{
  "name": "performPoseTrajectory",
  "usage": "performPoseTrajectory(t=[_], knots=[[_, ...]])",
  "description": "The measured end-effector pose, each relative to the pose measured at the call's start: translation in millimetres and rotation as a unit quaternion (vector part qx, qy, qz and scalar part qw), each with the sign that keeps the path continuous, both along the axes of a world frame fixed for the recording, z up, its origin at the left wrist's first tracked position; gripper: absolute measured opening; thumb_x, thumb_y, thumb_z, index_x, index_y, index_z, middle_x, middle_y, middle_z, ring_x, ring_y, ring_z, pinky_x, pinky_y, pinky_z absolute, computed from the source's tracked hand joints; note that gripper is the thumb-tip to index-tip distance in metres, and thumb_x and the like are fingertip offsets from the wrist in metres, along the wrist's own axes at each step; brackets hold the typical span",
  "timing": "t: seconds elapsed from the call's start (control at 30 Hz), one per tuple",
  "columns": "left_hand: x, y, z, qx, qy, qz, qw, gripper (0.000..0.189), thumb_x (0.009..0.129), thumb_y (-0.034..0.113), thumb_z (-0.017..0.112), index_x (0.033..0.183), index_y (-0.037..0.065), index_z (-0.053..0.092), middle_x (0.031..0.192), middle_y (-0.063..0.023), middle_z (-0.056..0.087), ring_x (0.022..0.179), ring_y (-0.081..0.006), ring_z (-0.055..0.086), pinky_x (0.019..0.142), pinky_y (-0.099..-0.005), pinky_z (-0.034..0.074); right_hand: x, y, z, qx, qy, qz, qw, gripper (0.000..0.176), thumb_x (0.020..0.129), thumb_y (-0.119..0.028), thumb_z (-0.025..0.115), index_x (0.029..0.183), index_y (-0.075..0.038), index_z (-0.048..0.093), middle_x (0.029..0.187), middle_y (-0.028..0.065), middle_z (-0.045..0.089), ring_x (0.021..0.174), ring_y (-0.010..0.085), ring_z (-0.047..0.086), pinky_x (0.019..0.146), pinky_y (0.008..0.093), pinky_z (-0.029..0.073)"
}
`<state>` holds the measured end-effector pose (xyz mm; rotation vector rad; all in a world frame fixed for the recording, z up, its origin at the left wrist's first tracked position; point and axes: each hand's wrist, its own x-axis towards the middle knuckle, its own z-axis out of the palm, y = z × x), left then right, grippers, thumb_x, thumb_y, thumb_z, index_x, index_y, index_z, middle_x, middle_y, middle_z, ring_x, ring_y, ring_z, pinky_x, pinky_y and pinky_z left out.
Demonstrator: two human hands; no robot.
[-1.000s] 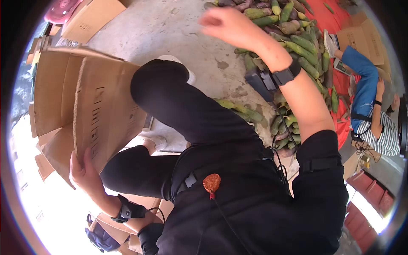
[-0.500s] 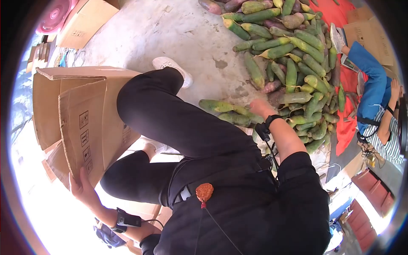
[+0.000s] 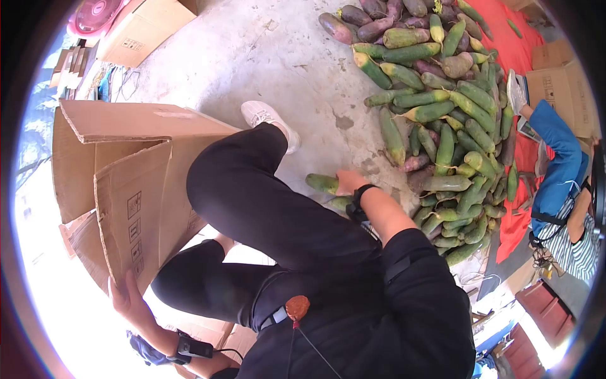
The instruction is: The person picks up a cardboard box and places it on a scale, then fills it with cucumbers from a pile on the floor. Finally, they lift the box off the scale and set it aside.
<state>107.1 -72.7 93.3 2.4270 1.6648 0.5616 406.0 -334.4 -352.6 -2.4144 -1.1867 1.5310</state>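
My right hand (image 3: 348,183) is closed round the right end of a green radish (image 3: 322,183) on the concrete floor, beside my leg. Part of another green radish (image 3: 341,203) shows just below it, partly hidden by my forearm and thigh. On the left, my left hand (image 3: 128,298) grips the lower edge of a flap on a cardboard box (image 3: 142,208). The box is tilted against my knee, its flaps spread apart and its inside mostly hidden. A big heap of green and purplish radishes (image 3: 445,145) lies to the right of my right hand.
A red sheet (image 3: 519,218) lies under the heap's far side. Beyond it a person in blue trousers (image 3: 555,164) sits near more cardboard boxes (image 3: 558,88). Another closed carton (image 3: 142,35) and a pink round object (image 3: 96,14) stand at upper left.
My right hand has moved left, away from the heap, onto the radish near my leg. The view has shifted slightly. My left hand stays on the box flap.
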Motion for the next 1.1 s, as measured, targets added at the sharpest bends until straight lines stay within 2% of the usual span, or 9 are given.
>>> performPoseTrajectory(t=[0.07,0.2,0.5,0.63,0.7,0.77,0.83,1.03,1.1], knots=[[-4.4,1.4,-2.8,0.007,-0.019,-0.011,1.000,0.024,0.087,0.007,0.057,0.107,-0.006,0.056,0.092,-0.0105,0.063,0.082,-0.0148,0.057,0.075,-0.0272,0.045,-10.5,5.6,15.2,-0.038,-0.054,-0.127,0.990,0.039,0.059,-0.018,0.072,0.095,-0.004,0.065,0.097,0.0179,0.064,0.095,0.0333,0.060,0.078,0.0422,0.050],[-8.5,4.4,-0.6,-0.015,-0.009,-0.028,0.999,0.024,0.087,0.007,0.057,0.107,-0.006,0.056,0.093,-0.0115,0.062,0.082,-0.0156,0.057,0.076,-0.0279,0.045,-1.8,9.4,26.9,-0.098,0.002,-0.042,0.994,0.042,0.058,-0.018,0.073,0.096,-0.004,0.065,0.097,0.0168,0.064,0.095,0.0327,0.061,0.078,0.0440,0.050],[-11.2,8.3,-3.3,0.021,-0.011,-0.076,0.997,0.016,0.084,0.003,0.059,0.095,-0.008,0.057,0.081,-0.0147,0.060,0.070,-0.0212,0.057,0.066,-0.0307,0.046,24.7,1.5,55.7,-0.050,0.027,-0.139,0.989,0.043,0.053,-0.025,0.076,0.088,-0.002,0.067,0.091,0.0183,0.065,0.087,0.0317,0.062,0.074,0.0384,0.050],[-1.2,1.2,-0.6,0.063,0.004,-0.092,0.994,0.014,0.083,0.002,0.059,0.092,-0.008,0.056,0.079,-0.0147,0.059,0.068,-0.0221,0.056,0.064,-0.0301,0.046,51.8,-13.8,89.0,-0.006,0.054,-0.258,0.965,0.046,0.057,-0.032,0.075,0.089,0.000,0.067,0.080,0.0133,0.065,0.072,0.0205,0.061,0.065,0.0312,0.047],[3.1,-2.0,-0.3,0.066,0.004,-0.107,0.992,0.011,0.081,0.001,0.059,0.089,-0.006,0.055,0.075,-0.0136,0.057,0.065,-0.0227,0.055,0.062,-0.0302,0.045,59.9,-9.7,122.1,0.150,0.089,-0.425,0.888,0.041,0.062,-0.027,0.075,0.088,0.003,0.066,0.079,0.0083,0.064,0.070,0.0141,0.057,0.064,0.0284,0.045],[8.7,-4.7,1.2,0.075,-0.009,-0.116,0.990,0.008,0.080,0.001,0.059,0.086,-0.004,0.055,0.073,-0.0118,0.054,0.063,-0.0235,0.053,0.060,-0.0305,0.043,72.5,13.4,186.2,0.210,0.119,-0.429,0.871,0.037,0.068,-0.020,0.073,0.094,0.004,0.064,0.084,0.0045,0.062,0.075,0.0112,0.055,0.067,0.0259,0.044],[9.8,-7.1,2.6,0.083,0.002,-0.125,0.989,0.007,0.079,0.001,0.059,0.084,-0.002,0.054,0.071,-0.0108,0.051,0.063,-0.0241,0.052,0.059,-0.0299,0.042,81.3,37.3,226.0,0.382,0.118,-0.447,0.800,0.036,0.068,-0.017,0.073,0.096,0.004,0.063,0.086,0.0062,0.064,0.074,0.0113,0.056,0.067,0.0265,0.045],[10.7,-12.0,7.3,0.099,0.053,-0.102,0.988,0.012,0.081,0.012,0.058,0.084,0.001,0.054,0.075,-0.0119,0.052,0.069,-0.0302,0.054,0.058,-0.0360,0.042,56.1,131.8,423.9,0.595,0.134,-0.239,0.756,0.039,0.070,-0.015,0.073,0.103,0.002,0.060,0.091,0.0049,0.062,0.084,0.0093,0.055,0.075,0.0242,0.045],[10.2,-12.2,7.4,0.101,0.060,-0.103,0.988,0.014,0.081,0.014,0.058,0.084,0.001,0.054,0.076,-0.0123,0.053,0.070,-0.0315,0.054,0.058,-0.0371,0.042,34.4,163.8,462.1,0.666,0.013,-0.155,0.730,0.041,0.065,-0.017,0.076,0.099,0.000,0.061,0.087,0.0082,0.062,0.082,0.0155,0.059,0.074,0.0279,0.047]])
